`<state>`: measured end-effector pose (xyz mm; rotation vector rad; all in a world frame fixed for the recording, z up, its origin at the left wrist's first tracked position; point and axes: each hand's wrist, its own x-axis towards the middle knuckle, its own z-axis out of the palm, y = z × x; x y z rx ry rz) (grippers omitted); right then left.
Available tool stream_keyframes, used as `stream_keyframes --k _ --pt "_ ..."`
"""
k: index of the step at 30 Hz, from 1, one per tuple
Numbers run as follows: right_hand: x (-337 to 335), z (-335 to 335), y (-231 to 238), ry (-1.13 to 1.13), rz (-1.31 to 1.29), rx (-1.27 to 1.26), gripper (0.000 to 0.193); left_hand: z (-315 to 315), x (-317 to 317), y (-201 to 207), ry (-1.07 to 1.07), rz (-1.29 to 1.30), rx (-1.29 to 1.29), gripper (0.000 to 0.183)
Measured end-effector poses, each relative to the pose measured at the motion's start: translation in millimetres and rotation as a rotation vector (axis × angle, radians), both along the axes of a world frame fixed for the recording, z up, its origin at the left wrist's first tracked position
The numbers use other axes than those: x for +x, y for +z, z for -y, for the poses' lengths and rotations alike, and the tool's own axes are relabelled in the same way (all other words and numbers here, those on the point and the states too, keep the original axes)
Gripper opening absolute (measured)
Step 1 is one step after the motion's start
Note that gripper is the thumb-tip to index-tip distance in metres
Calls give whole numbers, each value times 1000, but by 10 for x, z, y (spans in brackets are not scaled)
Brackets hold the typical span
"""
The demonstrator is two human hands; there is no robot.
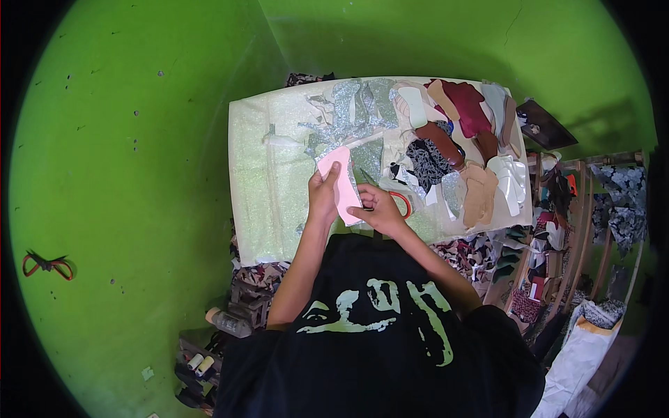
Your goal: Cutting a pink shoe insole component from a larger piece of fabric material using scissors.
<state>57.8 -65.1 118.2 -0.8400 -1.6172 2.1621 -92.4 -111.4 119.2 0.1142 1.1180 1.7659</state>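
Note:
A pink sole-shaped piece [343, 189] is held between my hands above the table, with glittery silver material showing along its right edge. My left hand [323, 195] grips its left side, thumb on top. At its lower right end, my right hand [378, 210] pinches it with the thumb over the surface. Red-handled scissors [405, 202] are beside and partly behind my right hand, which hides their middle. Whether they rest on the table or hang on my fingers, I cannot tell. Glittery silver scraps [341, 125] lie just beyond the pink piece.
The pale table [254, 202] carries brown sole-shaped pieces [479, 191], dark red material [463, 108] and a black-and-grey patterned heap [426, 161] on its right. Wooden racks [575, 230] with scraps stand at right. A green wall [125, 181] closes the left, with dark scissors [47, 265] hanging there.

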Motion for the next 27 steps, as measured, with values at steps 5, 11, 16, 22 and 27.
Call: stream_keyframes --k 5,11,16,22,27 --pt "11 6 -40 -13 -7 9 43 -2 9 23 9 65 26 29" --pt "-2 -43 -6 -50 -42 2 46 22 -29 -155 -22 -260 -114 27" --pt "-10 -85 -38 -78 -49 -3 40 2 52 -125 -42 -432 -147 30" --pt "44 -113 79 -3 34 -124 19 15 0 -97 75 -420 -172 30" --pt "36 -98 40 -59 14 -121 15 91 50 -93 -118 -441 -156 23"
